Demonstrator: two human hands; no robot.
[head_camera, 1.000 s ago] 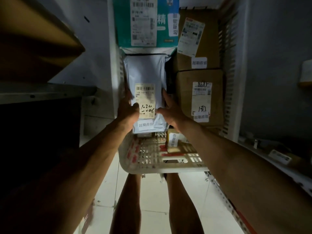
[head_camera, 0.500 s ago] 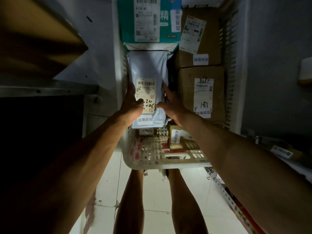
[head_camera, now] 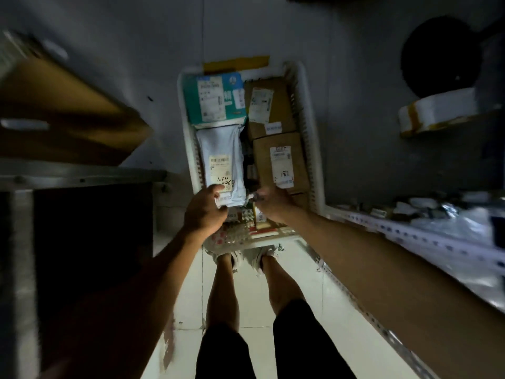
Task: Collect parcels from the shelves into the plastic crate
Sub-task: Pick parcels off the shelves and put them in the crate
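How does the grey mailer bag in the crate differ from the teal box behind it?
The grey mailer bag is a soft, wrinkled poly pouch; the teal box is rigid and square-edged. The bag is pale grey with a yellowish label bearing handwritten numbers; the box is teal with a white printed label. The left hand touches the bag's near end; no hand touches the box. Both lie in the white crate, on its left side.
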